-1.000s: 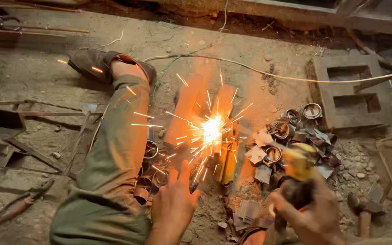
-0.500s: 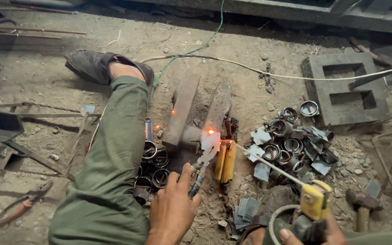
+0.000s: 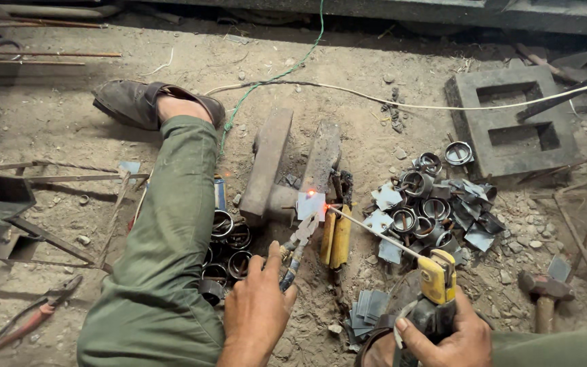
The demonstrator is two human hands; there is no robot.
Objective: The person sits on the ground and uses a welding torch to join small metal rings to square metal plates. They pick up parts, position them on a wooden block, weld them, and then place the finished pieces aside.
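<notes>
Two hands work low over the dirt floor (image 3: 375, 136). Left hand (image 3: 258, 309), fingers clamped on pliers (image 3: 298, 248), holds a small square metal plate (image 3: 310, 204), glowing orange at its edge, against a steel block (image 3: 270, 170). Right hand (image 3: 443, 336) grips the yellow electrode holder (image 3: 437, 277); its rod (image 3: 375, 231) touches the plate. Ring piles (image 3: 229, 245) crowd both sides.
</notes>
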